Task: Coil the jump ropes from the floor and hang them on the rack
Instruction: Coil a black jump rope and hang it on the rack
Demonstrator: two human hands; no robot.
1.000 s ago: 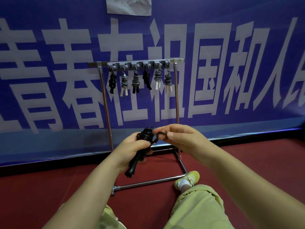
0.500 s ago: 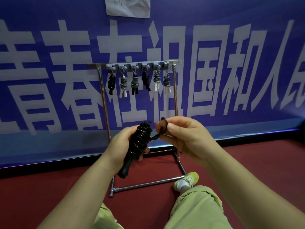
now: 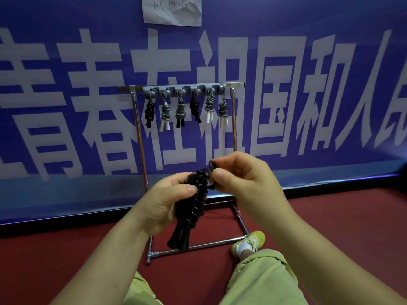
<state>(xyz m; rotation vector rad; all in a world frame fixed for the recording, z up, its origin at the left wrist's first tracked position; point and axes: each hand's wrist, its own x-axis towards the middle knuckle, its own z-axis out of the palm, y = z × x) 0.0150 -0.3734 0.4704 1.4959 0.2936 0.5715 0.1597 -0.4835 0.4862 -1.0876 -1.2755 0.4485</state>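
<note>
Left hand (image 3: 163, 205) grips coiled rope (image 3: 193, 203); rack (image 3: 141, 137) behind.

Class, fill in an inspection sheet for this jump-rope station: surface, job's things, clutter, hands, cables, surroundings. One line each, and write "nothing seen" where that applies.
Surface: dark red floor; no loose rope seen on it.
Job's things: coiled black jump rope in hand, handles hanging down; chrome metal rack with six coiled ropes hung from its grey hook strip.
Clutter: nothing seen.
Hands: left hand grips the coil; right hand pinches the small loop at its top.
Cables: nothing seen.
Surroundings: blue banner with large white characters; white paper notice; yellow-green sneaker beside the rack's base.
</note>
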